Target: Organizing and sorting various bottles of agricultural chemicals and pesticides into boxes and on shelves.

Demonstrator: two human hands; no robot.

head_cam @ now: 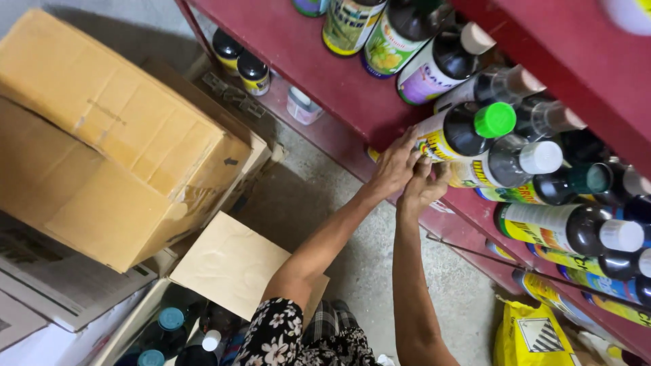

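Two hands meet at one dark bottle with a green cap (468, 129) on the red shelf (319, 61). In the head view we see our left hand (395, 166) with its grip wrapped on the bottle's yellow label, our right hand (424, 186) gripping it just below. White-capped bottles (522, 159) crowd beside it. Left of us, a closed cardboard box (102, 129) sits above an open box of bottles (176, 332); a yellow bag (529, 335) lies low right.

head camera, looking steeply down, close above red shelf (325, 61)
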